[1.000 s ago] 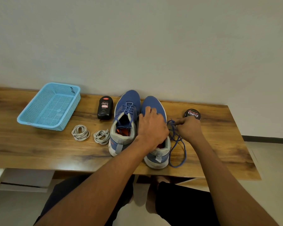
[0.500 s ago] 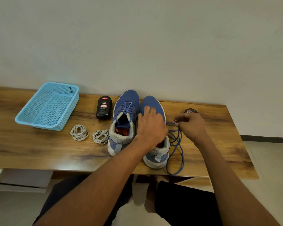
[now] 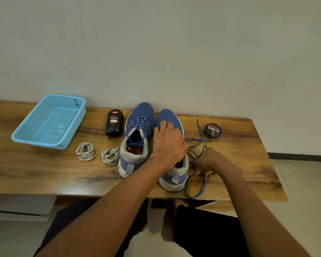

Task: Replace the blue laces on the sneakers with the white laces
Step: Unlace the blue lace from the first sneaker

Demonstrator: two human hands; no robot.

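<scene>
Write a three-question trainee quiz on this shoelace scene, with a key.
1. True or false: the left sneaker still has its blue lace threaded.
2. What lies between the blue basket and the left sneaker, near the table's front? A) a brush B) two coiled white laces C) a cloth
3. Fill in: the left hand rests on the ____ sneaker, while the right hand handles the loose blue lace.

Key: 1 true; 2 B; 3 right
</scene>
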